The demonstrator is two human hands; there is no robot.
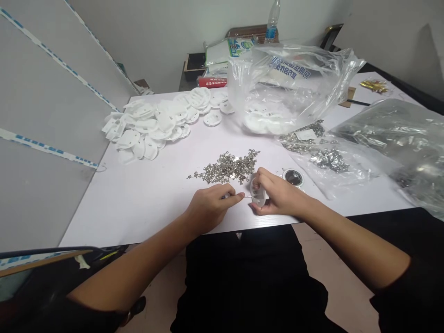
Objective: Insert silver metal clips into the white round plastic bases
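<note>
My right hand (274, 194) grips a white round plastic piece (258, 196) by its edge, tilted up on its side above the front of the table. My left hand (215, 203) is closed round a slim tool, mostly hidden by the fingers. The tool's thin shaft (247, 196) reaches right to the face of the plastic piece; its tip is too small to make out. Just beyond both hands lies a loose heap of small shiny metal parts (229, 167).
Many white plastic pieces (163, 115) are piled at the back left. A large clear bag (291, 92) with white pieces stands behind. Bags of metal parts (329, 159) lie to the right. A round dark-centred object (293, 177) sits by my right wrist.
</note>
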